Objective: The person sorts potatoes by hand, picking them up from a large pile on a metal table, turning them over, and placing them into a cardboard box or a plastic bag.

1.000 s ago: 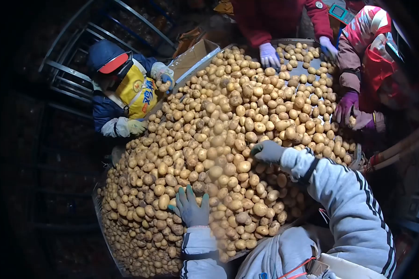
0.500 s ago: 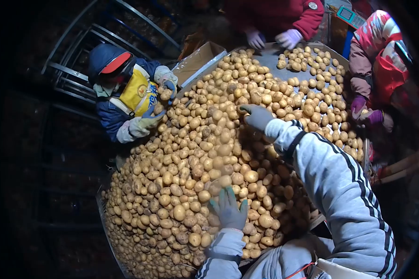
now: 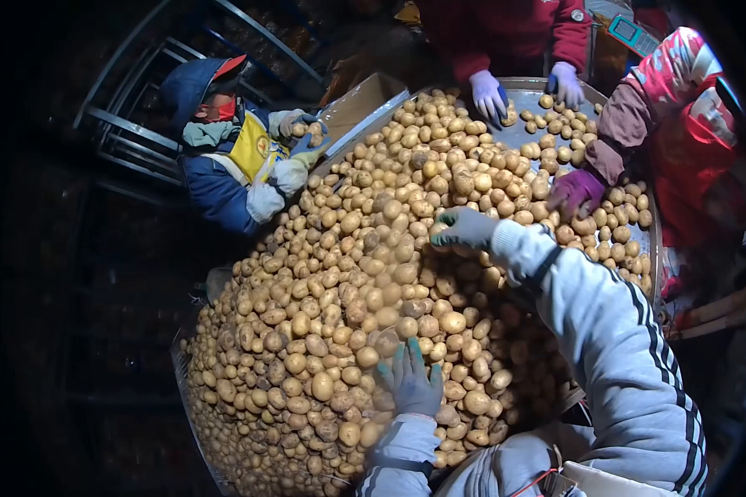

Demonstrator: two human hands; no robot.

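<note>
A large heap of potatoes (image 3: 307, 331) covers most of the table in front of me. My left hand (image 3: 412, 383), in a grey glove with green fingertips, lies on the near part of the heap with its fingers spread. Farther up, my right hand (image 3: 466, 228) wears the same kind of glove. Its thumb and fingers are closed on a potato (image 3: 438, 231), partly hidden by the glove. More potatoes surround both hands, and the ones below my right forearm are in shadow.
A person in a blue jacket (image 3: 215, 178) holds potatoes at the left, beside a cardboard box (image 3: 365, 112). Across the metal table (image 3: 518, 83), purple-gloved hands (image 3: 489, 95) handle potatoes. At the right, another person's magenta glove (image 3: 578, 192) reaches in near my right arm.
My right hand has shifted slightly right and down and closed on a potato; my left hand barely moved. The co-worker at right reached onto the potatoes, and the far co-worker's hands moved over the table.
</note>
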